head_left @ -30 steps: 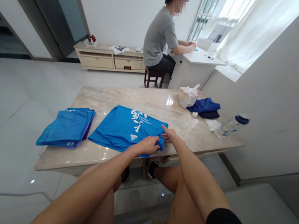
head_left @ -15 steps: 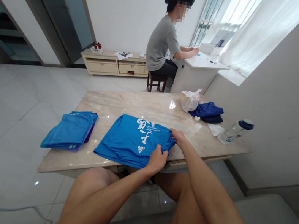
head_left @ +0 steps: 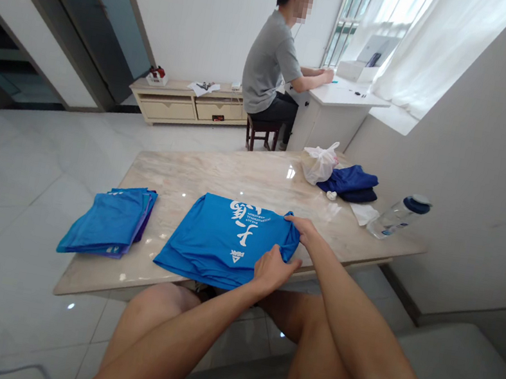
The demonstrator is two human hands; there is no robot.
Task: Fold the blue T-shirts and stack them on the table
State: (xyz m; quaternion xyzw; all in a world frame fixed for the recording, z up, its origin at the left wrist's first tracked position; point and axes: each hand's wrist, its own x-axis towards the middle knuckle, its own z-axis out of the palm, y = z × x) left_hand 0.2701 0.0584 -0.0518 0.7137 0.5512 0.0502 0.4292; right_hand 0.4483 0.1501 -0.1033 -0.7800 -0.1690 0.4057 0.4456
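Right-hand fingers [head_left: 297, 222] rest on the far right corner of the blue T-shirt [head_left: 219, 242], lying long axis across the marble counter [head_left: 235, 177]; left hand [head_left: 271, 272], nearer, curls on its right edge, grip unconfirmed on both.

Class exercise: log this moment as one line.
left hand: on bright blue printed T-shirt | right hand: on shirt's far corner | nearby: stacked folded blue shirts

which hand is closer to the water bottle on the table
The right hand is nearer: it lies on the far corner of the blue T-shirt, on the bottle's side. The left hand is farther from the plastic water bottle, at the shirt's near edge.
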